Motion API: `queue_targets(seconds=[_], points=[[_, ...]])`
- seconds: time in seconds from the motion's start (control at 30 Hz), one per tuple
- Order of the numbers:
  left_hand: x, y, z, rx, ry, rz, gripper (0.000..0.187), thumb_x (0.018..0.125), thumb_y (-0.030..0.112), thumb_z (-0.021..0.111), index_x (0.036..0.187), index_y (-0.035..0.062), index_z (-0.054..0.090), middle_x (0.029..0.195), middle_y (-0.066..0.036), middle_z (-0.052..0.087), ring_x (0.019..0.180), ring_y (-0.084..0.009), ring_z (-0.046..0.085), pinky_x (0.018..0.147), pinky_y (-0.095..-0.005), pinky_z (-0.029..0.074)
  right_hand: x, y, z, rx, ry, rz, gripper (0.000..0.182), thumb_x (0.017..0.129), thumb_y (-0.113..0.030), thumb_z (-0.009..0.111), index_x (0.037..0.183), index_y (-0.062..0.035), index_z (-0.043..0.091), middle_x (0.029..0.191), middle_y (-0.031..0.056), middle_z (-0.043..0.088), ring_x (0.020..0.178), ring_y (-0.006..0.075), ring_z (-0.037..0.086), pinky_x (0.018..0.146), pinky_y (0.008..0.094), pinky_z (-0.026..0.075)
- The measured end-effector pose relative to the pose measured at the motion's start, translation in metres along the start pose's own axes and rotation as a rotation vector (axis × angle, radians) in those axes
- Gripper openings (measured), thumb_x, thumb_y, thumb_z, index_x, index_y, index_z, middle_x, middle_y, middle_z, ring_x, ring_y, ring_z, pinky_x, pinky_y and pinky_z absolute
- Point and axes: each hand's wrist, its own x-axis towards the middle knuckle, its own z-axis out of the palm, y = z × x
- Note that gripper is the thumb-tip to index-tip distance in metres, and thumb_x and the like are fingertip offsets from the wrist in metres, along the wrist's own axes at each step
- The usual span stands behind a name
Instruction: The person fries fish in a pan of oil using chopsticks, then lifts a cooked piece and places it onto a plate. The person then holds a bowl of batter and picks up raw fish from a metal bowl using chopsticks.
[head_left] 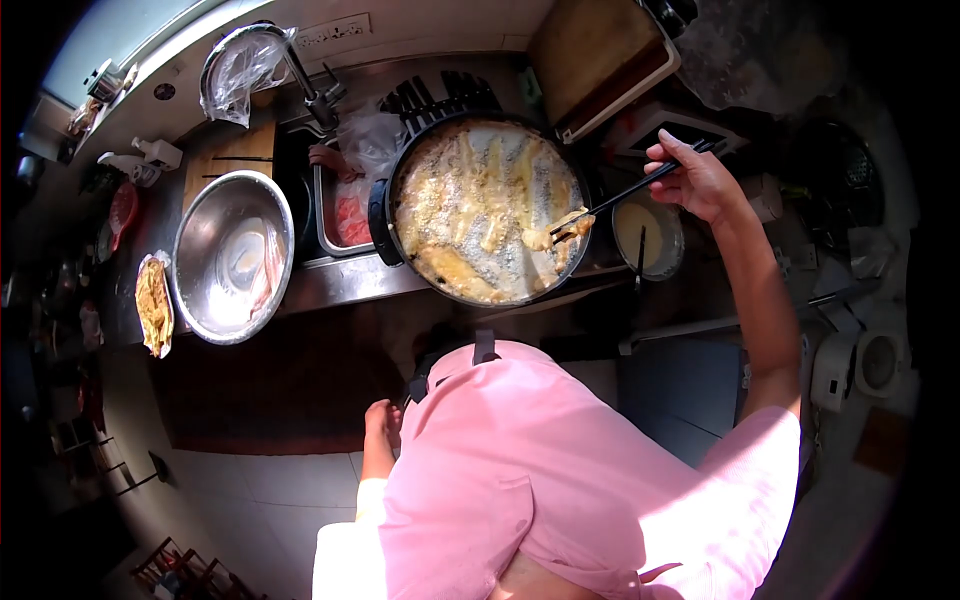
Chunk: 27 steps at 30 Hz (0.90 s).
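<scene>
My right hand [695, 180] is closed around a pair of dark chopsticks [640, 188], holding them out over the right side of a wide pan [383, 215]. Their tips grip a golden battered piece of food [568, 226] at the surface of the bubbling oil. Several long battered strips [450, 272] fry in the pan around it. Down beside my body hangs my left hand [382, 420], its fingers loosely bent and apart, with nothing seen in it; part of it is hidden by the pink clothing.
A large metal bowl [190, 250] stands left of the pan, near a crumpled yellowish item [154, 305]. Behind are a sink tray with red contents [352, 218] and a faucet [320, 108]. A bowl of pale batter [668, 245] with a dark stick sits on the right, below leaning cutting boards [590, 60].
</scene>
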Motion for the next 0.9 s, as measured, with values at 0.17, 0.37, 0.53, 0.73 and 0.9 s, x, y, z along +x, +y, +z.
queue_targets(seconds=[0.17,0.37,0.53,0.73,0.9], points=[[0.026,-0.009,-0.011,0.025,-0.041,-0.017,0.018,0.083,0.016,0.042,0.095,0.0069,0.051,0.069,-0.007,0.054,0.052,-0.0162,0.053,0.042,-0.0285,0.044,-0.01,-0.017,0.003,0.018,0.008,-0.056,0.031,0.08,-0.037,0.052,0.082,-0.0064,0.056,0.068,0.0058,0.061,0.052,0.013,0.058,0.051,0.0266,0.049],[0.013,0.033,-0.045,-0.007,0.034,0.007,0.017,0.083,0.017,0.043,0.095,0.0084,0.051,0.07,-0.005,0.054,0.053,-0.014,0.053,0.041,-0.0262,0.042,-0.011,-0.018,0.016,-0.01,0.075,-0.064,0.026,0.081,-0.037,0.051,0.079,-0.0108,0.054,0.065,0.003,0.058,0.05,0.0114,0.054,0.048,0.024,0.045],[0.014,0.081,-0.09,-0.153,0.102,0.095,0.015,0.083,0.02,0.046,0.093,0.0101,0.051,0.075,-0.003,0.056,0.057,-0.0121,0.055,0.043,-0.0223,0.042,-0.002,-0.009,0.022,0.034,0.074,-0.053,0.027,0.081,-0.036,0.053,0.079,-0.0091,0.054,0.066,0.0042,0.058,0.05,0.0121,0.054,0.048,0.0249,0.046],[0.044,0.128,-0.149,-0.26,0.13,0.144,0.018,0.079,0.025,0.051,0.095,0.0149,0.051,0.078,-0.002,0.056,0.062,-0.0133,0.056,0.046,-0.0239,0.042,-0.006,0.0,0.019,0.037,0.125,-0.005,0.033,0.078,-0.038,0.055,0.085,-0.0058,0.056,0.073,0.007,0.059,0.059,0.015,0.057,0.056,0.0294,0.048],[0.036,0.141,-0.154,-0.033,0.039,0.062,0.017,0.08,0.023,0.05,0.092,0.012,0.053,0.074,-0.002,0.058,0.06,-0.0124,0.056,0.046,-0.0236,0.042,-0.007,0.017,0.023,0.089,0.16,0.002,0.034,0.08,-0.037,0.053,0.085,-0.0044,0.055,0.075,0.0083,0.059,0.059,0.0158,0.058,0.057,0.0293,0.049]])
